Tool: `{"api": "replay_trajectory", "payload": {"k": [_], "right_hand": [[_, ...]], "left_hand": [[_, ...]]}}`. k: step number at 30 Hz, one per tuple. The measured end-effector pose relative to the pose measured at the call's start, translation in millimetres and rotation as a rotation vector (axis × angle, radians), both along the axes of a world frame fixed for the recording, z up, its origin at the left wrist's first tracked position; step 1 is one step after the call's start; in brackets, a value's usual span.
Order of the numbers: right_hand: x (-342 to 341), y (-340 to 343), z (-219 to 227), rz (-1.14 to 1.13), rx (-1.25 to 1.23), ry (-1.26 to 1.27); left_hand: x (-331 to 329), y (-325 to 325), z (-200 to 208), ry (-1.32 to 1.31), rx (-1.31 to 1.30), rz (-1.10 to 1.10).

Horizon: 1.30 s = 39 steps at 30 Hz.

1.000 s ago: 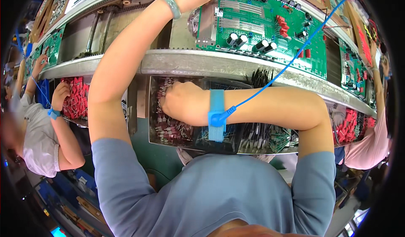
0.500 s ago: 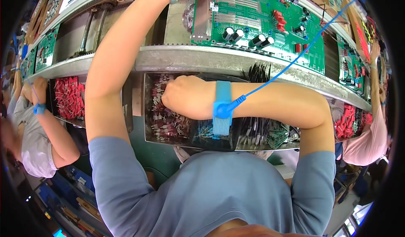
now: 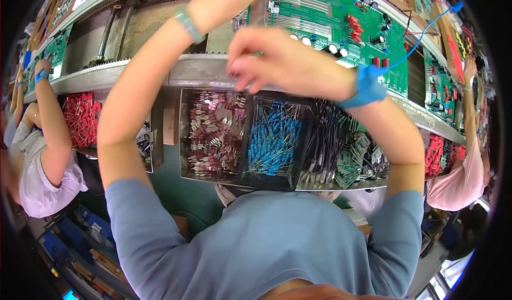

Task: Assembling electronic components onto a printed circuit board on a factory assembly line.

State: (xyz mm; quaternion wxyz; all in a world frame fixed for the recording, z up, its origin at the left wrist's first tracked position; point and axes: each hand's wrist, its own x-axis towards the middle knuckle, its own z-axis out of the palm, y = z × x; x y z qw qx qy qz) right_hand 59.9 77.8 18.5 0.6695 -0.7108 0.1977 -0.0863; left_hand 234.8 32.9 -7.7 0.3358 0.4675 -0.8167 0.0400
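Here, circuit board (image 3: 341, 20) beyond right hand (image 3: 288, 62).

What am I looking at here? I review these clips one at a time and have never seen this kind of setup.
This is a single view from a fisheye camera worn on a person's head, looking down, so straight edges bend near the rim. There is no robot; the two bare arms rising from the lower edge are the wearer's own. The left hand reaches up to the green circuit board on the metal rail. The right hand, with a blue wrist strap and its blue cord, hovers above the rail; whether its fingers pinch anything is too blurred to tell. Below the rail sit parts bins: pinkish components, blue resistors and black-leaded parts. Other workers' arms show at both sides.
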Motion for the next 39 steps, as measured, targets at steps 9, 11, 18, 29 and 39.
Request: {"api": "replay_trajectory", "payload": {"k": [9,11,18,29,39], "right_hand": [[-61.1,-82.9,-4.0,-0.484,0.429,-0.078],[-59.8,-80.9,-1.0,-0.466,0.315,-0.053],[-62.1,-98.5,-18.4,-0.407,-0.191,0.16],[-21.2,-108.5,-9.1,-0.399,-0.461,0.318],[-14.4,-99.2,-20.2,-0.437,-0.9,0.156]], "left_hand": [[-3.0,176.2,20.4,-0.333,0.611,-0.188],[-5.6,187.7,1.1,-0.383,0.547,-0.146],[-1.3,185.1,-10.7,-0.287,0.62,-0.231],[-6.0,188.7,-14.0,-0.205,0.633,-0.187],[-1.6,183.2,-22.5,-0.176,0.549,-0.178]]}}
